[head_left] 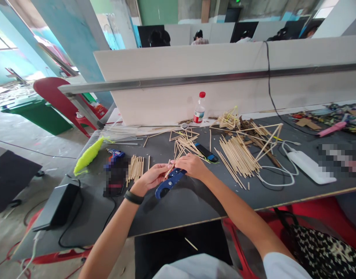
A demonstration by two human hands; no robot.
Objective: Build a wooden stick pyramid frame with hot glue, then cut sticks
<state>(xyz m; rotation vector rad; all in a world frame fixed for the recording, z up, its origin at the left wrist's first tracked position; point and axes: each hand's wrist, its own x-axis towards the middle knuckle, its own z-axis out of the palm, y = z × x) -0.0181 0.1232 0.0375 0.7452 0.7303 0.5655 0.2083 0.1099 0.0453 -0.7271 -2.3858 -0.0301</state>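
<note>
My left hand is closed around a thin bamboo stick, pinching it over the dark table. My right hand grips a blue cutter whose jaws meet the stick. Both hands touch at the middle of the table. A short bundle of cut sticks lies just to the left. A heap of long sticks lies to the right, beside stick-built triangle frames.
A blue glue gun, a yellow-green fuzzy object and a black power adapter lie at the left. A plastic bottle stands by the white partition. A white power strip with cables lies right. Other people sit beyond the partition.
</note>
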